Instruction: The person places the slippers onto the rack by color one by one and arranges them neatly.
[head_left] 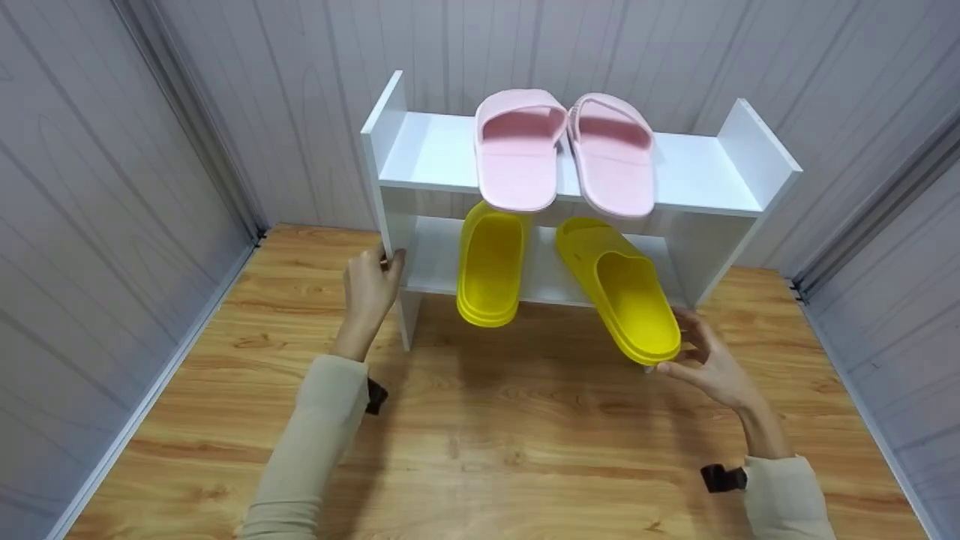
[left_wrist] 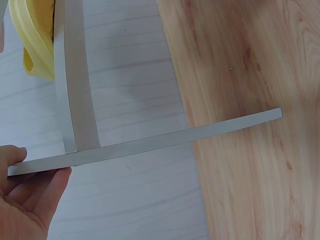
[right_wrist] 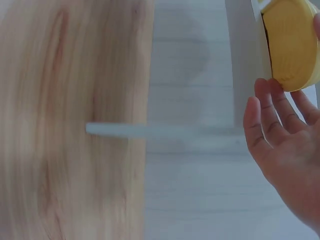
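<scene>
My left hand (head_left: 371,285) grips the front edge of the left side panel (left_wrist: 150,142) of a white two-tier rack (head_left: 690,169), thumb and fingers on opposite faces. At the lower shelf's right part, my right hand (head_left: 709,367) holds the heel end of a yellow slipper (head_left: 637,296), thumb at the heel and fingers along its side. That slipper sits angled, its heel jutting past the shelf front. A second yellow slipper (head_left: 491,262) lies on the same shelf to the left. In the right wrist view, several fingertips (right_wrist: 261,85) meet the yellow slipper (right_wrist: 291,45).
On the upper shelf are two pink slippers, one left (head_left: 519,161) and one right (head_left: 615,161), heels over the front edge. The rack stands on a wood-patterned floor (head_left: 487,450) before a grey panelled wall (head_left: 300,112). Further panels rise at left and right.
</scene>
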